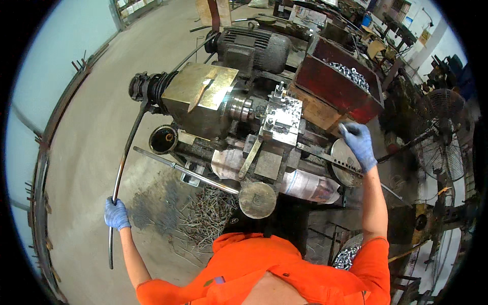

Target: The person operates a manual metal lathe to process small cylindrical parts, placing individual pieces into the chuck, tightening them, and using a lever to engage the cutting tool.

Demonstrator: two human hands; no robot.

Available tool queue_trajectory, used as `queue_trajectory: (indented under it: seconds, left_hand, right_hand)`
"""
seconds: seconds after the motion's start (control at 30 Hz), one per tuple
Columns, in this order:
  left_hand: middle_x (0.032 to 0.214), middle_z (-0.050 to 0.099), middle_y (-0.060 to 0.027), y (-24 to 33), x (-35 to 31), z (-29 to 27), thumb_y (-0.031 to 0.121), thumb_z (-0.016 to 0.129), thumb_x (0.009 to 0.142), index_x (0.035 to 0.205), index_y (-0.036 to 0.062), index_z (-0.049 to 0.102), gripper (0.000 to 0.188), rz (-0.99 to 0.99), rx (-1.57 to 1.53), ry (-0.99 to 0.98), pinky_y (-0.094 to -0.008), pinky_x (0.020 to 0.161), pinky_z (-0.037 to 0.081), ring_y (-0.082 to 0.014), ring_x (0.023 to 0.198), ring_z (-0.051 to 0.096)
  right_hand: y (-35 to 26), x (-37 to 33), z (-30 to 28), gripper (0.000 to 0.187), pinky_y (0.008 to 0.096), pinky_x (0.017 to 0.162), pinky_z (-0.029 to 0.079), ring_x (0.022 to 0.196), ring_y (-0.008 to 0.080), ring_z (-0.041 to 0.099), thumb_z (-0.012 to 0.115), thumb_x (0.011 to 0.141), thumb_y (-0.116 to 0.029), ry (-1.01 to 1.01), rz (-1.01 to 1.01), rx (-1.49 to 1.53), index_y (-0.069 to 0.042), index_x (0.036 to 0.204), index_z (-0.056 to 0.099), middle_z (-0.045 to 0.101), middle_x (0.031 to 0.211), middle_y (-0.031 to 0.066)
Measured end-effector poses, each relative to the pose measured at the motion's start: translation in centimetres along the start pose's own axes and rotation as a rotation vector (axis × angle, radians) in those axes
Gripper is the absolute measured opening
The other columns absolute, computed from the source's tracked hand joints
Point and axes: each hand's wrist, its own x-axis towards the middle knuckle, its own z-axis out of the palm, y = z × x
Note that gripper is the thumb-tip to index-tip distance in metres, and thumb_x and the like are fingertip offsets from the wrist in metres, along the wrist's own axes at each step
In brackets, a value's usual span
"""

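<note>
My left hand, in a blue glove, is wrapped round the lower part of a long bent metal lever. The lever runs up to the left end of a small lathe's headstock. My right hand, gloved too, is raised at the right of the lathe, near a red metal bin. Its fingers are curled together, and what they hold, if anything, cannot be made out. Between the hands are the chuck and the tool post block.
Small shiny metal parts fill the red bin, and more lie in a container by my right side. Thin metal scrap is heaped on the floor. A wooden-handled tool rests on the headstock cover. A fan stands at right.
</note>
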Motion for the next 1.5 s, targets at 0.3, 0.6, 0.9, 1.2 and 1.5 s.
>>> queue_trajectory:
  seconds: [0.3,0.6,0.9,1.2,1.5]
  left_hand:
    - [0.096,0.064,-0.0163,10.3,-6.1,2.5,0.034,0.06,0.081,0.108,0.0064,0.062,0.039,0.483,-0.656,-0.233,-0.0389,0.08,0.048,-0.0303,0.09,0.061]
    - [0.094,0.066,-0.0095,19.5,-5.7,16.1,0.036,0.051,0.079,0.093,0.0163,0.065,0.028,1.248,0.019,-0.382,-0.0438,0.077,0.047,-0.0304,0.088,0.062]
    - [0.101,0.065,-0.0107,16.6,-1.4,17.2,0.038,0.051,0.08,0.108,0.0193,0.062,0.035,1.062,0.244,-0.494,-0.0407,0.077,0.049,-0.0288,0.092,0.063]
    - [0.091,0.066,-0.014,13.5,1.0,3.3,0.041,0.056,0.083,0.099,0.0116,0.067,0.035,0.578,-0.391,-0.296,-0.0412,0.075,0.049,-0.0307,0.084,0.063]
    - [0.087,0.066,-0.0143,20.6,-1.4,-1.8,0.042,0.053,0.087,0.097,0.0104,0.067,0.036,0.682,-0.6,-0.137,-0.0399,0.071,0.049,-0.0306,0.08,0.064]
  right_hand:
    - [10.0,-10.5,-5.9,0.016,0.022,0.06,0.046,0.064,0.0063,0.056,0.068,0.081,-0.014,0.214,0.322,0.119,0.003,0.082,0.067,0.065,0.071,0.0023]
    - [10.9,-17.5,-8.1,0.017,0.0228,0.061,0.046,0.063,0.0064,0.055,0.068,0.082,-0.012,0.239,0.445,0.108,0.003,0.075,0.066,0.065,0.069,0.0025]
    - [28.7,-19.6,-13.4,0.027,0.0302,0.07,0.048,0.076,0.0199,0.062,0.07,0.074,-0.02,0.27,0.475,-0.329,0.0,0.092,0.065,0.067,0.085,0.0112]
    - [29.3,-19.1,-15.6,0.054,0.0396,0.089,0.044,0.103,0.035,0.056,0.071,0.064,-0.036,-0.003,0.734,-0.957,-0.006,0.107,0.061,0.061,0.108,0.0189]
    - [28.3,-25.3,-13.0,0.036,0.0434,0.072,0.048,0.08,0.0365,0.061,0.07,0.067,-0.035,0.132,0.575,-0.974,-0.003,0.081,0.062,0.064,0.081,0.0186]
